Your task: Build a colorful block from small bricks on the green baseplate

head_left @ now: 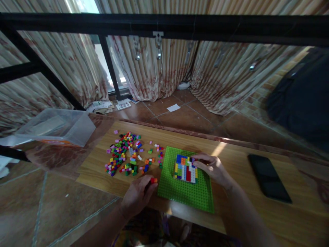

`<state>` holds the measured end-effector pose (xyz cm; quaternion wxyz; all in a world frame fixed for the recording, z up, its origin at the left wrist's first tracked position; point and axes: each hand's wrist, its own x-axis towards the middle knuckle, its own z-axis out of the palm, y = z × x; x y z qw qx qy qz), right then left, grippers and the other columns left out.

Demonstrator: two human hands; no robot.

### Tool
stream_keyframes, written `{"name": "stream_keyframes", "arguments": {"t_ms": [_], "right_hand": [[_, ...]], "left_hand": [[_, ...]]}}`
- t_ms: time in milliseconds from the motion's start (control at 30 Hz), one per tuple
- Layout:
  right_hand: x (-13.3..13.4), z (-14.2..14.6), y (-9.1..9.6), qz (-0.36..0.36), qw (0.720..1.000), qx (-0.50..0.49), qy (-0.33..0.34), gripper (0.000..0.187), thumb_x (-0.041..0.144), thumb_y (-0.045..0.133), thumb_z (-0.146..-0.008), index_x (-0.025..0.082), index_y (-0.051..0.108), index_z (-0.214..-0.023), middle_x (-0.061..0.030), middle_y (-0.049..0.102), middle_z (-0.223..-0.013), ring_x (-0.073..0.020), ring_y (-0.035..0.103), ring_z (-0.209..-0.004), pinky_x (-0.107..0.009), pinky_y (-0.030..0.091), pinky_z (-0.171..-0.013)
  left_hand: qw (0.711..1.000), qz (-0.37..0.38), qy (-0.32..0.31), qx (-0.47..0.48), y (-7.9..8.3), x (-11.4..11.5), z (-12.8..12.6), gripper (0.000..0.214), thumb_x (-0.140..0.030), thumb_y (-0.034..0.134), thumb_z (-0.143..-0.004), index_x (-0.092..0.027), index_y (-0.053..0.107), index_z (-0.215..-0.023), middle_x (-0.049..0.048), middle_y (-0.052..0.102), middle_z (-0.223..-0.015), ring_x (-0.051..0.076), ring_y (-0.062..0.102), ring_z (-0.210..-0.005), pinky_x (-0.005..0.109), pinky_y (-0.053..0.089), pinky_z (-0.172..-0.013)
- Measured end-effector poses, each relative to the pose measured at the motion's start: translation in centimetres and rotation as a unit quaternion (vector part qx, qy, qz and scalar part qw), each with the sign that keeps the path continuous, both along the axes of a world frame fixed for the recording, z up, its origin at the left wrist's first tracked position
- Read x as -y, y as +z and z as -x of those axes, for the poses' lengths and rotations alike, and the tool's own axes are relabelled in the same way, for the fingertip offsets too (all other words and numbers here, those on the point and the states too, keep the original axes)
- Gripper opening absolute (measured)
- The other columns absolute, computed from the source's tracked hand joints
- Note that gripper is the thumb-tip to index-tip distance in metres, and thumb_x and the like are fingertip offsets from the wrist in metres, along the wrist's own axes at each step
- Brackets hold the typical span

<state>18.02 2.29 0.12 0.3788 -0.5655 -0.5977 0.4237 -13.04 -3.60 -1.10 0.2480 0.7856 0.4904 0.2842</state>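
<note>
Between the thumb and fingers of my left hand (138,192) are small red and orange building bricks (154,180), close to the left edge of the green baseplate (182,193). A multicoloured brick panel (187,173) lies on that baseplate, with white, red, blue and yellow pieces in it. At the panel's upper right corner, my right hand (212,168) pinches a small purple brick (193,160). Whether that brick is pressed onto the panel I cannot tell, since the fingers partly cover it.
Loose bricks (123,147) are spread over the left part of the wooden table (97,171). A clear plastic bin (82,128) stands beyond its left end. On the right lies a black phone (268,178). Behind are a dark metal rail (164,24) and curtains (164,68).
</note>
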Motion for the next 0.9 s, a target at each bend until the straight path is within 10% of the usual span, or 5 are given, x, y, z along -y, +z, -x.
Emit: {"name": "stream_keyframes", "arguments": {"t_ms": [900], "right_hand": [[0.4, 1.5, -0.2, 0.005, 0.997, -0.036, -0.064, 0.033, 0.049, 0.074, -0.068, 0.020, 0.075, -0.083, -0.0051, 0.073, -0.079, -0.0180, 0.066, -0.069, -0.030, 0.055, -0.062]], "left_hand": [[1.000, 0.006, -0.010, -0.008, -0.4, 0.0, 0.1, 0.013, -0.029, 0.046, -0.092, -0.020, 0.055, -0.090, 0.0029, 0.065, -0.078, 0.015, 0.062, -0.072, 0.024, 0.047, -0.066]]}}
